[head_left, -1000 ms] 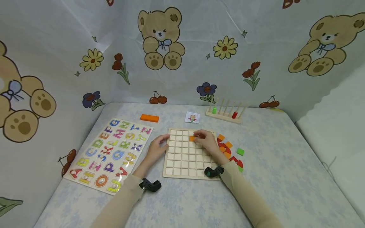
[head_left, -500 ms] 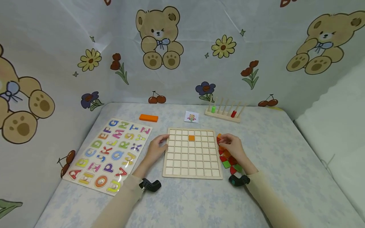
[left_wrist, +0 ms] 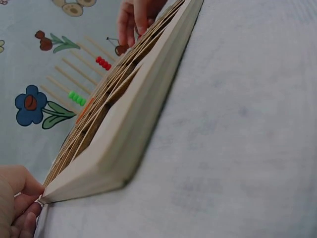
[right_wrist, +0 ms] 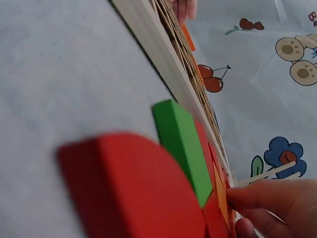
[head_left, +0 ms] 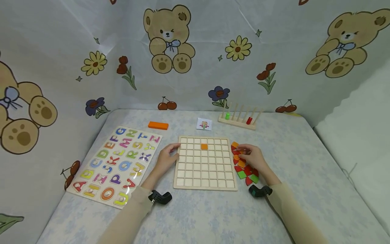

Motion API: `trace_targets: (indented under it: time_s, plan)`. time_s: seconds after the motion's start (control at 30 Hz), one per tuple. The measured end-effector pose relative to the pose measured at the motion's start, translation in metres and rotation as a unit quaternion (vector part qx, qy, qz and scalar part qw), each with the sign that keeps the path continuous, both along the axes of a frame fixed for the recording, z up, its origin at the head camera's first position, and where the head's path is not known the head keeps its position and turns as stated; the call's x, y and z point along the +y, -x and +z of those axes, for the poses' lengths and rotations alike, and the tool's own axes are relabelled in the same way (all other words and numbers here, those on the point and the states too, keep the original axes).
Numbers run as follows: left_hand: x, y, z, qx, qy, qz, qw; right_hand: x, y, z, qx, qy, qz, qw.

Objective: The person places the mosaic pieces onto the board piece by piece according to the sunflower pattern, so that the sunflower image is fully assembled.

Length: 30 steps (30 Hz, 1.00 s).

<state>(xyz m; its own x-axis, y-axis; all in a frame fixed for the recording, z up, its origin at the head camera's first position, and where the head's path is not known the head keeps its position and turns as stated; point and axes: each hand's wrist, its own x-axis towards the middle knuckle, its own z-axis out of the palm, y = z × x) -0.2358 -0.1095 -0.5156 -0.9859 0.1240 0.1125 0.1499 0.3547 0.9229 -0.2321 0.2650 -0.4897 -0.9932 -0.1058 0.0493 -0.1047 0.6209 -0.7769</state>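
Observation:
A wooden grid board (head_left: 197,176) lies flat on the table, with one orange square tile (head_left: 204,146) in a cell of its second row. My left hand (head_left: 166,159) holds the board's left rim; in the left wrist view its bent fingers (left_wrist: 22,191) are right at the corner. To the right of the board is a pile of red, orange and green shape pieces (head_left: 240,164). My right hand (head_left: 254,156) reaches over this pile, thumb and forefinger spread, fingertips touching pieces. In the right wrist view, a red curved piece (right_wrist: 148,193) and a green piece (right_wrist: 182,148) are close up.
An alphabet puzzle board (head_left: 115,166) lies at the left. Behind the grid board are an orange box (head_left: 158,125), a small pattern card (head_left: 204,124) and a peg stand (head_left: 237,123) with green and red beads. A bear-print cloth (head_left: 128,40) hangs at the back.
My right hand has left the orange tile on the grid and moved right to the loose pieces, shifting some of them. The left hand stays at the rim.

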Motion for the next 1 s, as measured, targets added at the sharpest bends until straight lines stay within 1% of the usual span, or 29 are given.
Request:
trace_targets:
  time_s: [0.1, 0.2, 0.3, 0.53, 0.7, 0.77, 0.87, 0.93, 1.0]
  plan:
    - [0.001, 0.001, -0.001, -0.001, -0.005, -0.005, 1.0000, 0.002, 0.004, -0.001, -0.014, 0.006, 0.008, 0.9999]
    - [0.002, 0.001, -0.004, 0.000, -0.003, -0.005, 1.0000, 0.005, 0.004, -0.002, -0.017, 0.015, 0.010, 0.9997]
    - [0.003, 0.002, -0.005, 0.006, -0.002, -0.003, 1.0000, 0.008, 0.003, -0.003, -0.009, 0.024, 0.014, 0.9996]
    - [0.003, 0.001, -0.002, 0.018, -0.003, 0.003, 0.9998, 0.014, 0.006, -0.006, 0.016, 0.013, 0.017, 0.9996]
    - [0.003, 0.001, -0.001, 0.018, 0.002, 0.005, 0.9998, 0.016, 0.008, -0.005, 0.024, 0.005, 0.002, 0.9997]
    - [0.003, 0.001, -0.001, 0.017, 0.001, 0.004, 0.9999, 0.012, 0.007, -0.001, 0.021, 0.012, -0.007, 0.9997]
    - [0.002, 0.001, -0.001, 0.012, 0.000, 0.005, 0.9999, 0.000, 0.006, 0.007, 0.020, 0.040, -0.002, 0.9990]
    - [0.002, 0.001, -0.001, 0.013, 0.001, 0.007, 0.9999, -0.012, 0.008, 0.012, 0.024, 0.059, 0.009, 0.9979]
    - [0.002, 0.001, -0.002, 0.015, 0.002, 0.008, 0.9999, -0.026, 0.012, 0.014, 0.032, 0.071, 0.033, 0.9964]
